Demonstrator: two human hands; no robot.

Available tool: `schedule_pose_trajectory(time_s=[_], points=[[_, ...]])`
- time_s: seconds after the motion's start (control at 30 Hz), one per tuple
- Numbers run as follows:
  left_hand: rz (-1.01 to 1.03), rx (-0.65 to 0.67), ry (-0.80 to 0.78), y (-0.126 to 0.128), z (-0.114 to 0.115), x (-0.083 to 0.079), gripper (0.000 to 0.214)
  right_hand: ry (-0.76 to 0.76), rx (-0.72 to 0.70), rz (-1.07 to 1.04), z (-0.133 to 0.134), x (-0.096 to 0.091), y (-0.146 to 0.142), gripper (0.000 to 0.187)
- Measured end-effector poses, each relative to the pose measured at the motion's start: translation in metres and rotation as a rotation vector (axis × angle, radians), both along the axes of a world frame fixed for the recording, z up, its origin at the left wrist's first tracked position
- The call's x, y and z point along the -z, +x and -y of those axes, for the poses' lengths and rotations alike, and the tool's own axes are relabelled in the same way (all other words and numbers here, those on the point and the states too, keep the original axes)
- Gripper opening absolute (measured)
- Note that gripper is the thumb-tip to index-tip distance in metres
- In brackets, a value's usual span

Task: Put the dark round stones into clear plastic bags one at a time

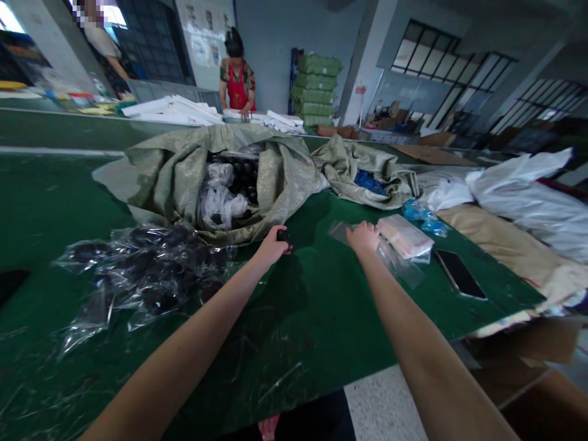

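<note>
In the head view my left hand point(272, 246) is closed around a small black rounded object point(283, 236), just in front of a large woven sack point(285, 177). Inside the sack's mouth lie more black rounded pieces point(245, 177) and crumpled clear plastic point(223, 205). My right hand point(365, 237) reaches down to clear plastic bags point(340, 231) beside a stack of flat bags point(404, 236); its fingertips are partly hidden, so I cannot tell whether it grips one. Left of my left arm, black items in clear bags point(156, 269) lie heaped on the green table point(312, 331).
A phone point(459, 274) lies right of the bag stack. Behind it are blue items in plastic point(425, 215) and a second woven sack point(367, 168) with blue contents. White sacks point(533, 190) line the right edge. Across the tables stands a person in a red apron point(237, 89).
</note>
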State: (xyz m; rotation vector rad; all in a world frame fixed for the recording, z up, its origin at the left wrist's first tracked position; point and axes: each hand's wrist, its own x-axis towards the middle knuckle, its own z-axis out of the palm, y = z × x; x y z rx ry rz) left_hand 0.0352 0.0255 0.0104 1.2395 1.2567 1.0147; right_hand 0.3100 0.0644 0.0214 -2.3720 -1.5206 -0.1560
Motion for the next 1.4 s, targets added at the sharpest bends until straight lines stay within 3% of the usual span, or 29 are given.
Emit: schedule_pose_trajectory(time_s=[0.13, 0.23, 0.3, 0.4, 0.47, 0.57, 0.67, 0.77, 1.0, 1.13, 1.23, 1.4], points=[[0.094, -0.014, -0.055, -0.001, 0.002, -0.002, 0.046, -0.107, 0.004, 0.036, -0.008, 0.005, 0.017, 0.022], [0.151, -0.003, -0.077, -0.001, 0.004, -0.007, 0.030, -0.085, -0.031, 0.087, -0.003, 0.004, 0.013, 0.028], [0.158, 0.001, -0.075, 0.000, 0.004, -0.010, 0.022, 0.037, -0.098, 0.127, 0.002, 0.001, 0.004, 0.034], [0.162, 0.010, -0.027, 0.000, 0.005, -0.013, 0.024, 0.358, -0.340, 0.123, 0.010, -0.007, -0.018, 0.039], [0.146, 0.017, 0.033, -0.002, 0.004, -0.015, 0.030, 0.489, -0.559, 0.054, 0.016, -0.014, -0.040, 0.037], [0.046, -0.045, 0.211, -0.011, 0.001, -0.023, 0.037, 0.513, -0.856, -0.075, 0.029, -0.027, -0.076, 0.031], [-0.038, -0.145, 0.427, -0.025, -0.004, -0.033, 0.040, 0.492, -0.975, -0.171, 0.042, -0.036, -0.102, 0.029], [-0.084, -0.146, 0.504, -0.039, -0.007, -0.042, 0.035, 0.485, -1.009, -0.225, 0.048, -0.038, -0.112, 0.028], [-0.188, 0.056, 0.487, -0.053, -0.009, -0.047, 0.030, 0.466, -0.975, -0.288, 0.046, -0.028, -0.114, 0.027], [-0.192, -0.035, 0.437, -0.050, -0.008, -0.051, 0.030, 0.527, -0.820, -0.295, 0.050, -0.036, -0.127, 0.029], [-0.182, -0.103, 0.417, -0.049, -0.004, -0.058, 0.030, 0.414, -0.824, -0.453, 0.051, -0.048, -0.145, 0.029], [-0.184, -0.079, 0.436, -0.050, 0.002, -0.071, 0.030, 0.218, -0.937, -0.841, 0.038, -0.059, -0.167, 0.025]])
